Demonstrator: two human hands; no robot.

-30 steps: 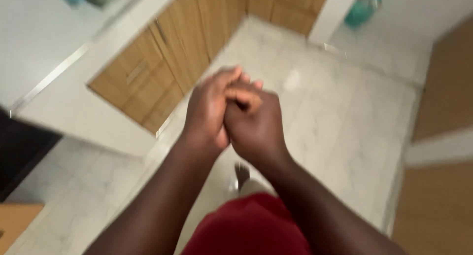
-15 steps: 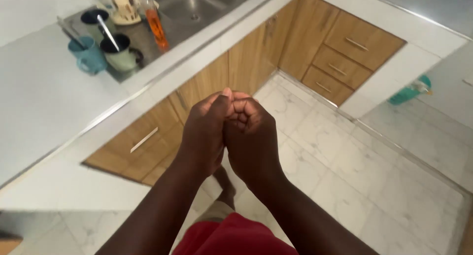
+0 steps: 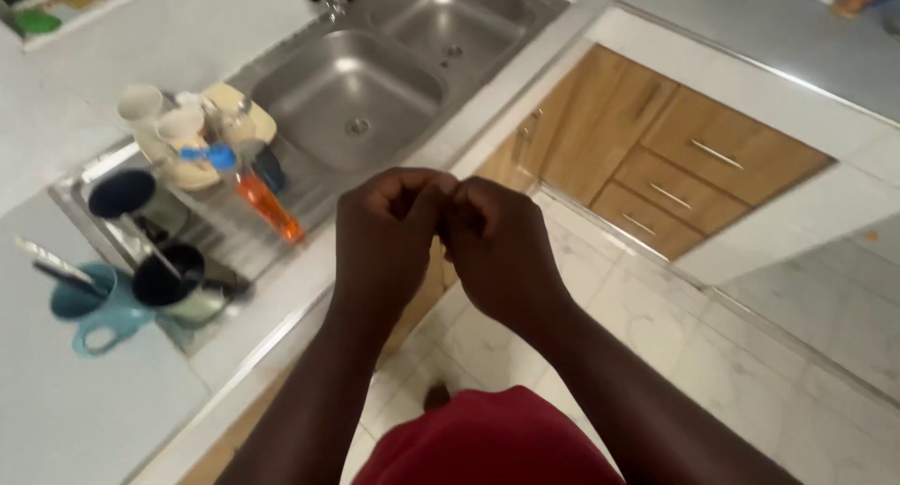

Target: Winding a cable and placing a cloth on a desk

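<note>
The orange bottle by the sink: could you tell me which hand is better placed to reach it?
Probably the left. The orange bottle stands on the drainboard left of both hands, and the left hand is the nearer one. The right hand would have to cross over it. The hands are curled together, fingertips touching.

This is a home kitchen. A stainless double sink [image 3: 394, 68] sits at twelve o'clock in a white countertop [image 3: 75, 419]. On its draining board [image 3: 225, 232] at nine o'clock stand mugs [image 3: 94, 302] and an orange bottle of dish liquid [image 3: 265, 202]. Wooden drawers [image 3: 694, 180] with metal handles sit at two o'clock, above a pale marble-tile floor [image 3: 712, 354].
</note>
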